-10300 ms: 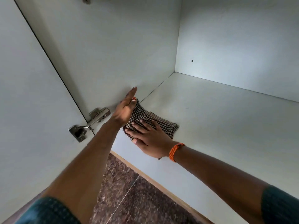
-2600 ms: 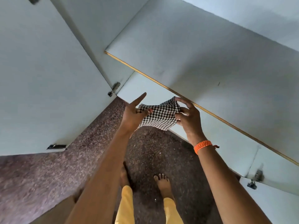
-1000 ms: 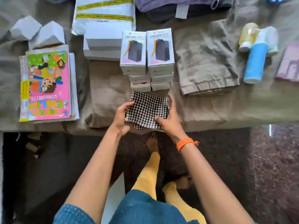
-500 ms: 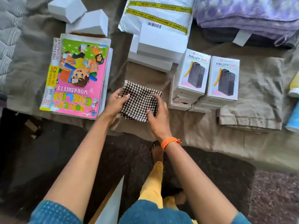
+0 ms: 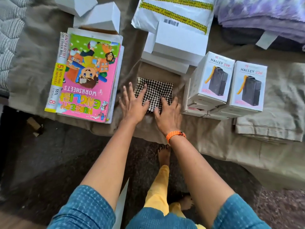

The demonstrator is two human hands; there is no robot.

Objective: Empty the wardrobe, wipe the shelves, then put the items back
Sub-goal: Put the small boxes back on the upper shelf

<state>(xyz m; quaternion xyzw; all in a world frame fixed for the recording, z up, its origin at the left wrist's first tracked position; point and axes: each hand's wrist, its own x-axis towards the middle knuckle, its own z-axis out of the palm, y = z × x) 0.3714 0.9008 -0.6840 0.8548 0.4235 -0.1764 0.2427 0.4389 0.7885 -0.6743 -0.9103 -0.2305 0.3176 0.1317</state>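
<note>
1. Olive-brown bedding covers the surface where the wardrobe's things are laid out; its near edge runs just behind the wrists.
2. At nine o'clock of the hands, the workbook stack lies close to that edge; a careless lift could fan the loose books onto the floor.
3. Left hand and right hand lie flat, fingers spread, pressing the folded checked cloth at the centre.
4. At three o'clock, the stacked power-bank boxes stand just beside the right hand; a sideways knock might topple them.

Two Halley boxes, one checked cloth
</note>
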